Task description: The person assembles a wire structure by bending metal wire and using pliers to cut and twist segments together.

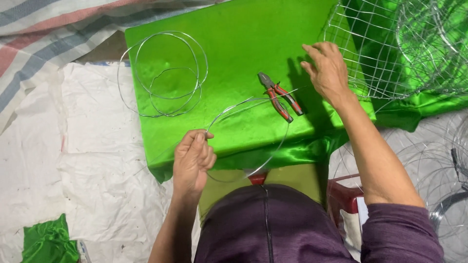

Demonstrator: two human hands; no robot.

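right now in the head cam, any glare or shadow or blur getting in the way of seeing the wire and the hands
Head view: the shiny green cloth throws soft glare patches; the right hand casts a dark shadow on it beside the pliers; the wire loop pinched by the left hand is thin and fades against the sheen near its lower arc; both hands look sharp, with no marked blur.

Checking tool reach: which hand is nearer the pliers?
Right. The right hand rests just right of the pliers, near the wire mesh; the left hand pinches a wire loop lower left.
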